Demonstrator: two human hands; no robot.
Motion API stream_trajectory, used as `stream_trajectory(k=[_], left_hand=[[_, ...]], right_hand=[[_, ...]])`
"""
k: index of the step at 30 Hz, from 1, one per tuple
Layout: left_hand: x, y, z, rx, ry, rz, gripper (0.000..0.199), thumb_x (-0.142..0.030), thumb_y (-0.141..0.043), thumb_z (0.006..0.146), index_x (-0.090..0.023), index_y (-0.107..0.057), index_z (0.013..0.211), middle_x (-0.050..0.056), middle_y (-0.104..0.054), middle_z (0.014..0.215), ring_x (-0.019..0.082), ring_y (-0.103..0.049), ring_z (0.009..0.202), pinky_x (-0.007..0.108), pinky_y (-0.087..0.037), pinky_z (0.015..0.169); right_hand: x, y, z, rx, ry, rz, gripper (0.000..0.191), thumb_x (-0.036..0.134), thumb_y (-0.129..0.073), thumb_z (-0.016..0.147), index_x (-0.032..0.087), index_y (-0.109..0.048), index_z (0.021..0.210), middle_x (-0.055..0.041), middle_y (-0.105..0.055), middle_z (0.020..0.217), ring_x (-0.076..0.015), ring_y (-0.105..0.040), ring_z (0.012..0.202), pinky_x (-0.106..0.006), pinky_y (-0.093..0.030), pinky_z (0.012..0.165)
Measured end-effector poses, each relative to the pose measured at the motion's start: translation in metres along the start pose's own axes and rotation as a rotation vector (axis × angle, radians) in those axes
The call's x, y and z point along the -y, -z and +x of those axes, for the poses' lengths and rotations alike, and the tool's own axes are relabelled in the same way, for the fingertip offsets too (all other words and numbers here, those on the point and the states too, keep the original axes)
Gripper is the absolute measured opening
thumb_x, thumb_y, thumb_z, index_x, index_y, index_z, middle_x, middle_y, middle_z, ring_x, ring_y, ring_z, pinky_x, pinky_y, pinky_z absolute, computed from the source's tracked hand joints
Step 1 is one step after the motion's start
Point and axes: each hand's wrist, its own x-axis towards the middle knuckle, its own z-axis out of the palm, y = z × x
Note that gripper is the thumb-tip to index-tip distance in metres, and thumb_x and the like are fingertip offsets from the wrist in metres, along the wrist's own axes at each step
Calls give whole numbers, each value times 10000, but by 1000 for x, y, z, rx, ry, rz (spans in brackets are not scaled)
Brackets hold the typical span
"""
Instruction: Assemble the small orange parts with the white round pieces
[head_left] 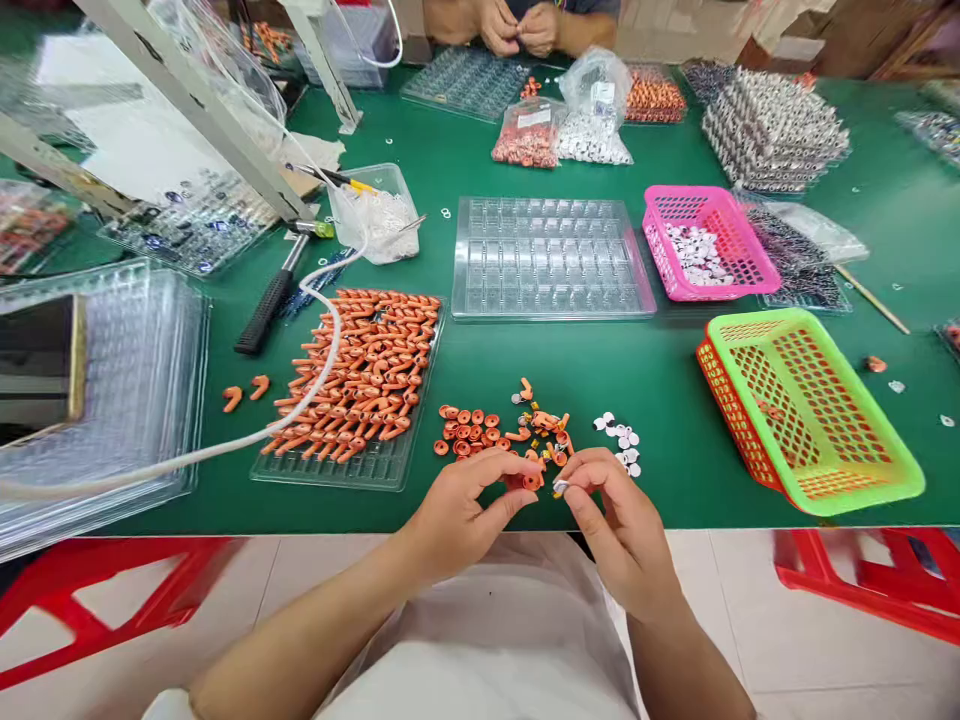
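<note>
At the table's front edge, my left hand pinches an orange earbud shell between thumb and fingertips. My right hand, just beside it, has thumb and forefinger closed on a small white disc; a bit of yellow shows below it. Beyond my fingers lie loose orange earbud pieces, some with yellow bits. Round orange caps are scattered to their left, and several white discs to their right. A clear tray holds rows of orange earbud shells on the left.
A clear moulded tray lies mid-table. On the right are a pink basket of white pieces and stacked green and orange baskets. A hammer, a white hose and stacked trays lie left. Another person's hands work opposite.
</note>
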Motion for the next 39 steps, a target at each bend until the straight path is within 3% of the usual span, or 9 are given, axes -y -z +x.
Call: stream_trajectory(k=[4, 9, 17, 33, 39], left_hand=[[-2, -1, 1, 20, -60, -7, 205, -81, -642, 868, -164, -690, 1049, 40, -741, 947, 127, -678, 856, 209, -533, 799], [1, -3, 2, 14, -150, 6, 233, -59, -636, 865, -155, -681, 1071, 44, -736, 937, 127, -672, 860, 215, -528, 810], [1, -2, 3, 17, -78, 45, 186, -78, -644, 863, -146, -675, 1033, 35, -747, 911, 126, -685, 825, 205, -524, 784], [4, 0, 3, 83, -122, 79, 186, -109, -609, 898, -145, -698, 1057, 46, -734, 839, 141, -654, 747, 245, -524, 696], [8, -3, 2, 12, -198, 100, 159, -105, -624, 888, -135, -709, 1019, 53, -734, 793, 148, -666, 724, 250, -532, 681]], right_hand=[[6, 1, 7, 102, -11, -66, 113, 195, -480, 978, 224, -529, 880, -5, -518, 883, -152, -500, 852, -283, -399, 744], [6, 1, 13, 121, -60, -49, 125, 191, -518, 953, 218, -529, 832, 3, -528, 858, -141, -500, 796, -267, -392, 689], [0, 4, 17, 148, -136, 12, 133, 219, -526, 952, 213, -544, 821, -6, -539, 846, -148, -492, 784, -282, -402, 710], [11, 7, 22, 212, -139, -130, 181, 158, -500, 932, 207, -482, 758, 23, -496, 774, -111, -479, 712, -223, -375, 601], [9, 3, 21, 207, -215, -143, 161, 167, -514, 914, 213, -482, 764, 19, -510, 787, -114, -478, 710, -212, -354, 525]])
